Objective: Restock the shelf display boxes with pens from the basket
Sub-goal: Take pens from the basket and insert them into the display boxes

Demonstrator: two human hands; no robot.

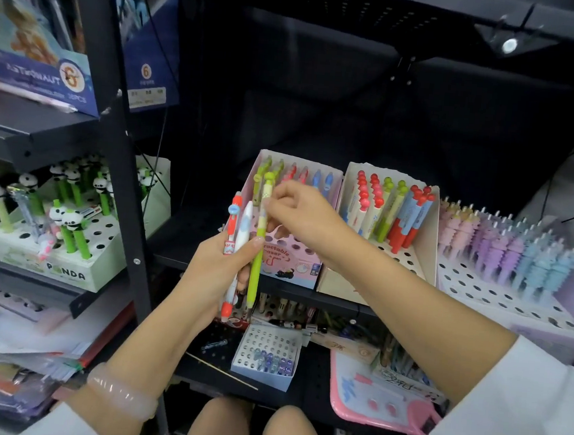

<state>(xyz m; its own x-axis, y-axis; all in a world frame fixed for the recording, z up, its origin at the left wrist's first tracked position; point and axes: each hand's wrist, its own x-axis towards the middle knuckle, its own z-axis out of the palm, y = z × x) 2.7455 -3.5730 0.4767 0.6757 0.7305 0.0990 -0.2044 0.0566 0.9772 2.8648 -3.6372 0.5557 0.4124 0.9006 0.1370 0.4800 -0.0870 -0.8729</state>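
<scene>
My left hand (pixel 221 267) grips three upright pens: a red one (pixel 233 228), a white one (pixel 243 227) and a green pen (pixel 258 249). My right hand (pixel 299 215) pinches the green pen near its top, just in front of the pink display box (pixel 287 263). That box holds green, red and blue pens along its back row. Beside it on the right stands a cream display box (pixel 416 258) with red, green and blue pens. No basket is in view.
A panda pen box (pixel 52 264) sits on the left shelf behind a black upright post (pixel 125 156). A lilac box (pixel 512 303) of pastel pens stands at right. The lower shelf holds a small white box (pixel 267 356) and a pink board (pixel 378 392). My knees are at the bottom.
</scene>
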